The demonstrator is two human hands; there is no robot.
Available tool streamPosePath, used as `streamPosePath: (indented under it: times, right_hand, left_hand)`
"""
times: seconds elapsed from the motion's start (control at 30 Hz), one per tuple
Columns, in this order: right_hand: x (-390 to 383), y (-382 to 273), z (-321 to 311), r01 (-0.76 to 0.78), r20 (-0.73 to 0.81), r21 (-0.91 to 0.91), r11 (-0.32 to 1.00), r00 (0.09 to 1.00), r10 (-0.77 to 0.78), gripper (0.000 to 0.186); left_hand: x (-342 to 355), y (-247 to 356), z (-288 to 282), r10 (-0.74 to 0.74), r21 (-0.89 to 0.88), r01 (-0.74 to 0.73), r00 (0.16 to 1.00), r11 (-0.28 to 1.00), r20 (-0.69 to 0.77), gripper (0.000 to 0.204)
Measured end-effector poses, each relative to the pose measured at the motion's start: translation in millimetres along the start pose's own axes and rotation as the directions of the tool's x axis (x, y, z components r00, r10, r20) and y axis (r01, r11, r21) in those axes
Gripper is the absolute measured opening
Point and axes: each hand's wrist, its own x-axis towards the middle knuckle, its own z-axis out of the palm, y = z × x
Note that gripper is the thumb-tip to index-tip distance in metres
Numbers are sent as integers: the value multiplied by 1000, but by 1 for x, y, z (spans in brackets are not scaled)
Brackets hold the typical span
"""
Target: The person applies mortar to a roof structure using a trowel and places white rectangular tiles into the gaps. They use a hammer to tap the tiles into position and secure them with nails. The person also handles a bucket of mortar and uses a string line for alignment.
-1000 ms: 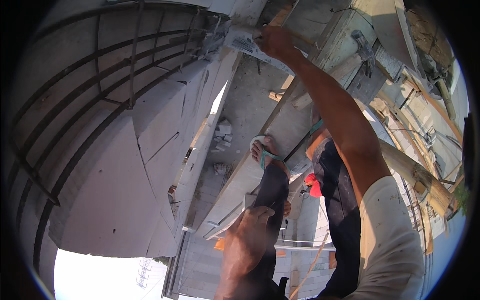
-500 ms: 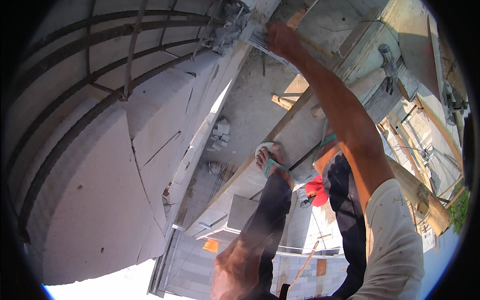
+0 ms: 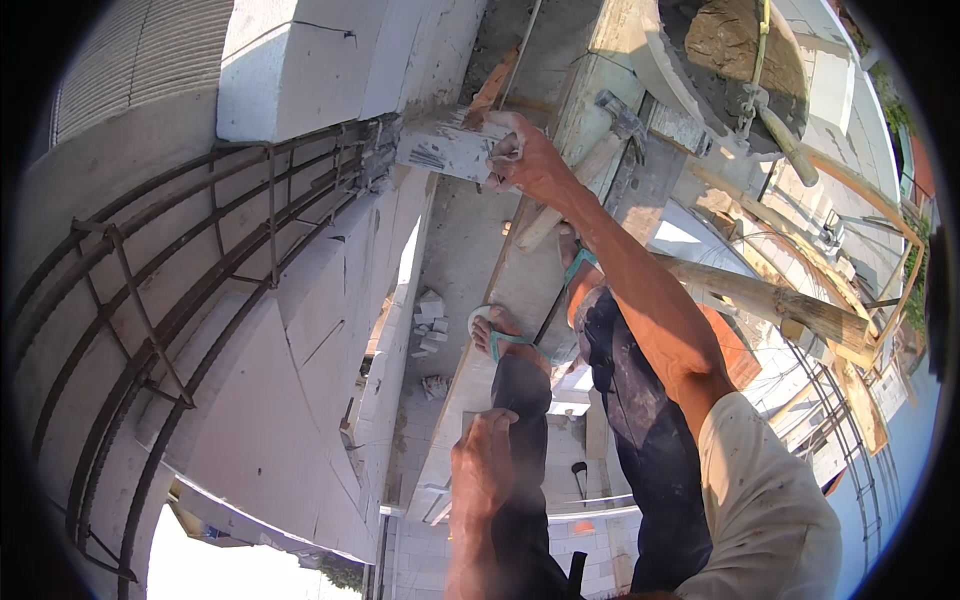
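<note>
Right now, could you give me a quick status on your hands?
Right hand gripping white block piece beside the rebar cage. Left hand low, empty. Nothing blocking.

A small block (image 3: 452, 148) is held in the right hand (image 3: 530, 160) at the top of the view, just right of the end of a rebar cage (image 3: 200, 300), which is laid along the block wall (image 3: 270, 400) on the left. A larger block (image 3: 340, 60) is set above the cage. The left hand (image 3: 485, 470) is seen low in the middle, resting on the knee. Both feet are placed on a plank (image 3: 500, 330) between the wall and a wooden pole (image 3: 770, 305) at the right. A mortar tub (image 3: 740, 50) is seen at the upper right.
</note>
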Motion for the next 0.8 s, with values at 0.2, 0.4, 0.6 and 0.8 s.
streamPosePath:
  times: [0.2, 0.4, 0.6, 0.8]
  right_hand:
    - [-91, -14, -62, 33, -343, 154, 988, 939, 22, 33]
    - [-43, 89, -108, 121, -274, -862, 493, 707, -652, 24]
    - [-29, 57, -78, -343, -863, -465, 816, 383, -330, 50]
    - [-45, 14, -86, -384, -804, -273, 882, 595, 10, 47]
  left_hand:
    - [-5, -19, 39, 237, 123, -232, 971, 965, -33, 21]
    - [-17, 1, 45, 238, 214, -230, 971, 949, -11, 12]
    - [-42, 25, 23, 162, 150, -160, 987, 976, -7, 21]
    - [-64, 33, -3, 177, 175, -156, 977, 972, -116, 24]
